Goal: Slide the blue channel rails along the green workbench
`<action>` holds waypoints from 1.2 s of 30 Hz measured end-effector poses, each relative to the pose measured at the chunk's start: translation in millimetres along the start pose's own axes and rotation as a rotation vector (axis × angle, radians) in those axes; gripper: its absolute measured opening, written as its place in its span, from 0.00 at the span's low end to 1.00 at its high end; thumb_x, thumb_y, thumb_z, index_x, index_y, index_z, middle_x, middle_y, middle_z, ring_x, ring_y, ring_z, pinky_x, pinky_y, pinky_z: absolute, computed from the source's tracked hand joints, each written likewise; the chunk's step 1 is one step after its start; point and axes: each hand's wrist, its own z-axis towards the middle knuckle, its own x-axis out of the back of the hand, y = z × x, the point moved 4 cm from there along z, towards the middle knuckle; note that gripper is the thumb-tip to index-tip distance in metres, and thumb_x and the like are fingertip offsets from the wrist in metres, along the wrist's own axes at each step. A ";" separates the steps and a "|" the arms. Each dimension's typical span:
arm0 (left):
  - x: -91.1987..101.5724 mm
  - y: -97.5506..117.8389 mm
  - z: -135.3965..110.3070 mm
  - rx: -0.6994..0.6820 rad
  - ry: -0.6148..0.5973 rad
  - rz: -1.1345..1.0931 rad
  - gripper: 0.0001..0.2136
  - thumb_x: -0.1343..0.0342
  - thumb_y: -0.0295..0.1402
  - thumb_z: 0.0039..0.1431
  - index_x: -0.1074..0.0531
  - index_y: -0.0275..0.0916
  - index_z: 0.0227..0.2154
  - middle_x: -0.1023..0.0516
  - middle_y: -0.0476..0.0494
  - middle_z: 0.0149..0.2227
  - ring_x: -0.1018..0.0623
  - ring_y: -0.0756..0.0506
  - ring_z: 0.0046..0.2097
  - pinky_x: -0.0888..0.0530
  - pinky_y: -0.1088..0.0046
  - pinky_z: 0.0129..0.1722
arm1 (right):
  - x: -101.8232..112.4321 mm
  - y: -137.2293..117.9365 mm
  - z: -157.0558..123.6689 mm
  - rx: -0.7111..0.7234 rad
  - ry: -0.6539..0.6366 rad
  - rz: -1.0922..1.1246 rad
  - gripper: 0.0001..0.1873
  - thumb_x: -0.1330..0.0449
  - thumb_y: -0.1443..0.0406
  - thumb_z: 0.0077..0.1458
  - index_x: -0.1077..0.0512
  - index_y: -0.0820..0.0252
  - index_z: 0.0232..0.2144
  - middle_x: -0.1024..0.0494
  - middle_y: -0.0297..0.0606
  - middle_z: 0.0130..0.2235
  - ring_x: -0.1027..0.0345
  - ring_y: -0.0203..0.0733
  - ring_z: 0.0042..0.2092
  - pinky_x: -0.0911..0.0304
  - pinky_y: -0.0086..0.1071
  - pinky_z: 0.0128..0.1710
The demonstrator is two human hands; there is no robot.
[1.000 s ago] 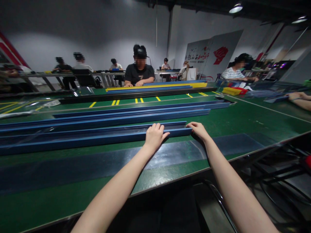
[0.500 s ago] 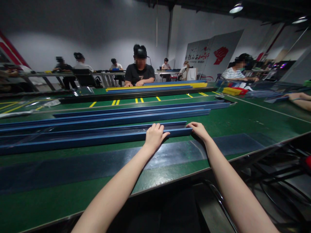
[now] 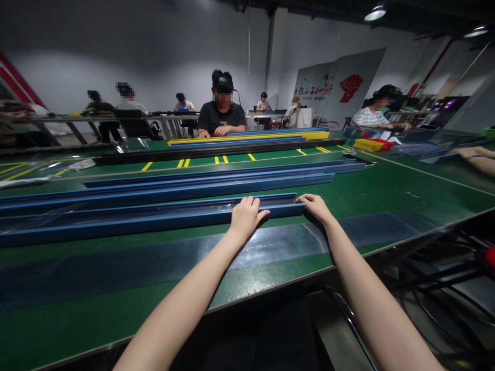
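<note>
A long blue channel-shaped rail (image 3: 135, 219) lies along the green table (image 3: 96, 314), its right end near the middle of the view. My left hand (image 3: 244, 217) is curled over the rail's near wall close to that end, fingers hooked inside. At the very end of the same rail my right hand (image 3: 317, 207) grips it, fingers closed on the tip. A strip of clear shiny film (image 3: 278, 245) lies flat on the table just in front of the rail, under my wrists.
More long blue rails (image 3: 216, 181) lie parallel behind the held one. Further back are a black rail (image 3: 216, 151) and yellow and blue rails (image 3: 251, 138) in front of a seated person (image 3: 222, 116). Another person's arm (image 3: 477, 157) rests at the right.
</note>
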 end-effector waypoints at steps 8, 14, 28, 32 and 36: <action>1.6 -2.2 1.8 0.057 -0.010 -0.034 0.16 0.51 0.48 0.55 0.33 0.38 0.32 0.28 0.43 0.37 0.30 0.45 0.40 0.35 0.73 0.33 | 0.8 -0.8 -0.9 -0.015 -0.008 -0.013 0.15 0.48 0.57 0.42 0.26 0.60 0.24 0.24 0.37 0.26 0.38 0.34 0.26 0.44 0.28 0.27; 3.4 -4.1 2.7 0.082 -0.025 -0.053 0.18 0.50 0.49 0.54 0.32 0.37 0.31 0.27 0.44 0.34 0.29 0.45 0.38 0.36 0.74 0.30 | 1.2 -2.0 -1.7 -0.011 -0.008 -0.007 0.15 0.48 0.57 0.42 0.26 0.61 0.24 0.24 0.37 0.27 0.37 0.35 0.26 0.44 0.27 0.27; -1.6 -3.1 1.8 0.025 0.010 0.005 0.17 0.52 0.49 0.55 0.33 0.37 0.32 0.27 0.42 0.36 0.29 0.44 0.40 0.37 0.73 0.33 | 0.6 -1.0 -1.2 0.000 -0.004 -0.006 0.16 0.48 0.57 0.42 0.26 0.61 0.24 0.25 0.37 0.26 0.37 0.35 0.28 0.44 0.28 0.28; -0.7 -2.0 1.1 0.011 0.010 0.019 0.17 0.52 0.48 0.56 0.33 0.37 0.33 0.27 0.42 0.36 0.29 0.44 0.40 0.37 0.72 0.34 | 0.7 -2.4 -1.8 -0.015 -0.009 0.001 0.15 0.48 0.57 0.42 0.26 0.61 0.23 0.25 0.37 0.26 0.37 0.35 0.28 0.44 0.28 0.28; -1.2 -1.4 0.7 0.004 0.006 0.016 0.17 0.53 0.48 0.57 0.33 0.37 0.34 0.27 0.42 0.36 0.29 0.44 0.39 0.38 0.71 0.34 | 0.8 -3.2 -2.0 -0.025 -0.011 0.002 0.15 0.48 0.57 0.41 0.26 0.61 0.23 0.25 0.36 0.26 0.38 0.35 0.27 0.45 0.28 0.28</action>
